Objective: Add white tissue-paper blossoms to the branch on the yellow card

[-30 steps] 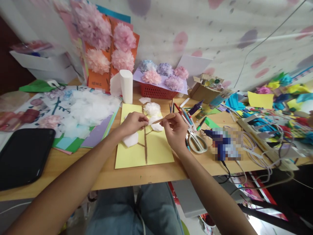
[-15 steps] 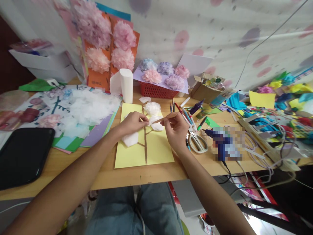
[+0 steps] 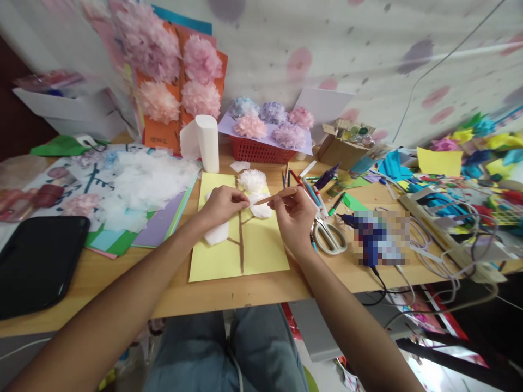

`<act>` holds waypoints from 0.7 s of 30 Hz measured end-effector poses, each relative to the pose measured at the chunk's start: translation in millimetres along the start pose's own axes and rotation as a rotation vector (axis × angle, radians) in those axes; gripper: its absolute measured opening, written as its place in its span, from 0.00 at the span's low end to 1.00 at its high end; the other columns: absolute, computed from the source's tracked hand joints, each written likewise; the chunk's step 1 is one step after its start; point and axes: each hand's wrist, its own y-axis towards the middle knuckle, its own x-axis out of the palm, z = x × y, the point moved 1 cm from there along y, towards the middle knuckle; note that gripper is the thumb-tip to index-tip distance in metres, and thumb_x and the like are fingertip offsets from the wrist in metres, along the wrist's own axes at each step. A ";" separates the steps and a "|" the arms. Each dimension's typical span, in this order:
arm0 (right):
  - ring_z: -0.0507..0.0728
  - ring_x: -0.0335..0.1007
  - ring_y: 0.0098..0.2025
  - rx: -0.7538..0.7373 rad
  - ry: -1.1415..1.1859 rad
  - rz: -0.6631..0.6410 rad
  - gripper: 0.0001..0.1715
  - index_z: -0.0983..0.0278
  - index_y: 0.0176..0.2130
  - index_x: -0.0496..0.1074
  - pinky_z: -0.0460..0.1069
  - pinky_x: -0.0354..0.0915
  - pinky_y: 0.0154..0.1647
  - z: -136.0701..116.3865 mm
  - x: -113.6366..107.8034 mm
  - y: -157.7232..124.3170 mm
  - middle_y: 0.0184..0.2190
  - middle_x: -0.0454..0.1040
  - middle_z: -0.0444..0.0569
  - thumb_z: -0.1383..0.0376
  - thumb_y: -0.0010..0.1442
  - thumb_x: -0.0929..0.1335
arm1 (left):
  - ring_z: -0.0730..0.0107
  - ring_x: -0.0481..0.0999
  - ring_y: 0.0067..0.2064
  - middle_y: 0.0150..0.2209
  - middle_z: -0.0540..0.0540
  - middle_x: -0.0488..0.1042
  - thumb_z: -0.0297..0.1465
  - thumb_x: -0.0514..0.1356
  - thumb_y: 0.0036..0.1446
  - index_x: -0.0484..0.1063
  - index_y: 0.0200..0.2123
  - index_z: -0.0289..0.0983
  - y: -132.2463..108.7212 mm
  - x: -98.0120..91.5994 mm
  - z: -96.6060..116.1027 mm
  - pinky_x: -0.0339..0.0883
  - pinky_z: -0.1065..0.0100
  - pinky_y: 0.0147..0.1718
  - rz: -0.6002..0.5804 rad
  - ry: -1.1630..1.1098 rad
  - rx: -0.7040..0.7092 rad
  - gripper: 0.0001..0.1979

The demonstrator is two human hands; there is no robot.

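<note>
Over a yellow sheet of paper (image 3: 263, 250), my right hand (image 3: 296, 220) pinches a flat wooden craft stick (image 3: 286, 193), its tip pointing left. My left hand (image 3: 223, 207) has thumb and fingertips pressed together close to that tip; whatever is between them is too small to make out. Just beneath the stick lies a white tissue piece (image 3: 261, 210), and behind it a fluffy white tissue flower (image 3: 252, 179). Another white tissue piece (image 3: 217, 234) is partly covered by my left wrist. A brown stem with branches (image 3: 241, 253) runs up the sheet.
Scissors (image 3: 330, 237), pens and a partly blurred glue gun (image 3: 370, 245) with cables lie at right. Left are piled white tissue (image 3: 151, 177) and a black tray-like object (image 3: 41, 261). A white roll (image 3: 208, 142) and a red basket (image 3: 261, 151) stand behind.
The view has shifted very slightly. Both hands keep almost the same pose, with the craft stick still in the right hand.
</note>
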 end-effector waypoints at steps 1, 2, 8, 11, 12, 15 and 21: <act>0.54 0.77 0.32 -0.004 -0.011 0.007 0.04 0.59 0.34 0.67 0.49 0.75 0.33 0.2 -1.0 0.3 0.29 0.73 0.42 0.66 0.62 0.67 | 0.63 0.78 0.35 0.33 0.45 0.84 0.33 0.64 0.53 0.83 0.32 0.35 0.2 0.2 0.7 0.65 0.67 0.34 0.000 0.011 -0.005 0.09; 0.54 0.77 0.33 -0.009 -0.022 0.015 0.03 0.59 0.35 0.67 0.49 0.75 0.33 0.4 -2.0 0.7 0.30 0.73 0.43 0.65 0.62 0.67 | 0.63 0.78 0.35 0.33 0.45 0.84 0.33 0.64 0.53 0.83 0.32 0.35 0.4 0.7 1.4 0.65 0.67 0.34 0.003 0.020 -0.013 0.09; 0.55 0.76 0.32 -0.036 -0.047 0.030 0.04 0.58 0.35 0.67 0.50 0.76 0.32 0.3 -5.8 0.6 0.31 0.72 0.44 0.64 0.62 0.68 | 0.63 0.77 0.32 0.30 0.44 0.83 0.32 0.64 0.52 0.84 0.31 0.35 0.8 5.5 6.5 0.64 0.67 0.33 0.013 0.065 -0.090 0.09; 0.55 0.76 0.33 -0.031 -0.065 0.017 0.04 0.58 0.35 0.67 0.50 0.76 0.32 -1.6 -6.2 -1.0 0.32 0.73 0.44 0.64 0.62 0.68 | 0.63 0.77 0.33 0.30 0.44 0.83 0.32 0.64 0.53 0.84 0.32 0.34 0.5 6.5 7.4 0.65 0.67 0.33 0.023 0.076 -0.078 0.10; 0.55 0.77 0.33 -0.033 -0.060 0.006 0.03 0.59 0.36 0.68 0.50 0.76 0.32 -2.5 -6.0 -1.5 0.32 0.73 0.44 0.64 0.63 0.68 | 0.63 0.77 0.33 0.30 0.44 0.83 0.32 0.64 0.53 0.84 0.32 0.34 0.4 6.6 7.2 0.65 0.66 0.34 0.028 0.074 -0.069 0.10; 0.54 0.77 0.33 -0.044 -0.026 -0.023 0.03 0.59 0.35 0.68 0.50 0.75 0.33 -5.9 -4.8 -2.9 0.32 0.73 0.44 0.64 0.63 0.68 | 0.63 0.78 0.34 0.31 0.44 0.83 0.33 0.64 0.53 0.84 0.32 0.35 0.6 7.2 5.1 0.65 0.66 0.34 0.033 0.062 -0.063 0.09; 0.54 0.77 0.32 -0.042 0.012 -0.072 0.04 0.58 0.35 0.67 0.49 0.75 0.31 -9.0 -1.2 -3.4 0.30 0.73 0.43 0.64 0.63 0.68 | 0.63 0.78 0.34 0.30 0.45 0.83 0.31 0.64 0.54 0.84 0.31 0.36 2.2 8.9 3.2 0.65 0.66 0.35 0.028 0.058 -0.056 0.08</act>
